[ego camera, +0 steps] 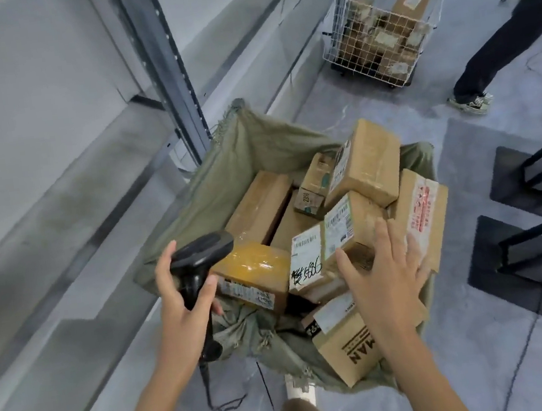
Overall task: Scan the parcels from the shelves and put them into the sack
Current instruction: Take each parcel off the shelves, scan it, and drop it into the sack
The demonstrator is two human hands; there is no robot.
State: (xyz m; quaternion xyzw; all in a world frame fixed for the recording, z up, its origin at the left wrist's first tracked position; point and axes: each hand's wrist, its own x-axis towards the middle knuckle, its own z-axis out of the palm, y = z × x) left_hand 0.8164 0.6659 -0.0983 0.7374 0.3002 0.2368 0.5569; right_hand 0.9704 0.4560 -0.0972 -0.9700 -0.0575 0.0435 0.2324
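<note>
1. One view only, from the head, looking down into the sack (224, 177), which stands on the floor beside the shelves (46, 131) and is heaped with parcels (364, 165) up to its rim.
2. Left hand (181, 296) holds the scanner (197, 259), fingers curled round its handle, over the sack's near left edge. Its cable (206, 379) hangs down toward the floor.
3. Right hand (384, 266) lies with fingers spread and fairly straight on a small box (342, 230) and the tall box (418, 210) at the sack's right edge; it pinches nothing.
4. Risk, as I judge it: the pile is loose and high. The top parcel sits tilted at the far right, and a push could tip it over the slack rim.
5. The printed box (347, 347) at the near edge leans outward; the soft cloth may not hold it.
6. The dangling cable could snag on a parcel or a foot.
7. A wire cart (381, 32) with more boxes stands well apart, near another person's leg (499, 37).
</note>
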